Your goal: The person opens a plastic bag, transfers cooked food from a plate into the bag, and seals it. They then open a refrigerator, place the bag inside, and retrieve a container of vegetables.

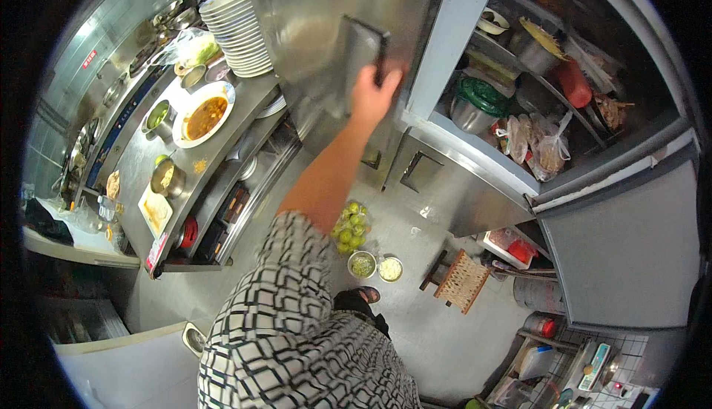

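My left hand [375, 92] reaches up and forward, its fingers closed around the dark-edged handle [384, 47] of a stainless steel refrigerator door [311, 31]. The door and the fingertips are slightly blurred. To the right of this hand, an open compartment shows shelves with a steel pot under a green cover [481, 97], plastic bags of food [545, 142], a red package [573, 83] and a white bowl [493, 21]. My right hand is out of view.
A steel counter [130, 153] at left holds stacked plates [236, 33], a plate of stew [206, 117] and pots. On the floor stand a bag of green fruit [351, 228], two bowls [390, 269] and a woven stool [463, 282]. A grey door [623, 247] stands open at right.
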Demonstrator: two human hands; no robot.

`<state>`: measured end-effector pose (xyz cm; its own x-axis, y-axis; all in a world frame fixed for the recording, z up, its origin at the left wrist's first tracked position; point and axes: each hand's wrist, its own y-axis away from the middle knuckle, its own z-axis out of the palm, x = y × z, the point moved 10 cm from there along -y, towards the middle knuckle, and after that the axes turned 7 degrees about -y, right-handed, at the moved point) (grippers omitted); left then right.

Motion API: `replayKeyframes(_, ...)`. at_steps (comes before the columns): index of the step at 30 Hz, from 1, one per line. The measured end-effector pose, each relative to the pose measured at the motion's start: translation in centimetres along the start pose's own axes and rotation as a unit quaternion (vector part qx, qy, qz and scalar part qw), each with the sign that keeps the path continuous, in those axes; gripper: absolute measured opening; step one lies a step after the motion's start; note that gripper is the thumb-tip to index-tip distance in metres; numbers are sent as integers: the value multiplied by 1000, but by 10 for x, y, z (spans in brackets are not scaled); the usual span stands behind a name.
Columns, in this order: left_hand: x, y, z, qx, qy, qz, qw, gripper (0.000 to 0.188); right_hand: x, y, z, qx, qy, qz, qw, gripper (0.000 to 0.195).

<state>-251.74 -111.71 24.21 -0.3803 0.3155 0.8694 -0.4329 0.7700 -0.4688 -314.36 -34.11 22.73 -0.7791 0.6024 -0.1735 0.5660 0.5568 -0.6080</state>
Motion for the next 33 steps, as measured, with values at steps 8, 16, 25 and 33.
replayKeyframes(8, -1, 84, -284, -5, -239, -129, 962, 57, -53, 18, 195, -65, -418, 284, 860, 37)
replayKeyframes(16, -51, 72, -494, 271, -394, -79, 875, 44, -165, 92, 215, -194, -478, 319, 795, 25)
replayKeyframes(25, -178, 7, -421, 179, 69, -198, 961, 33, -199, 254, 193, -108, -459, 520, 712, 21)
replayKeyframes(33, -185, -70, -255, -146, 40, -135, 979, 17, -412, 234, 219, -171, -476, 443, 741, 23)
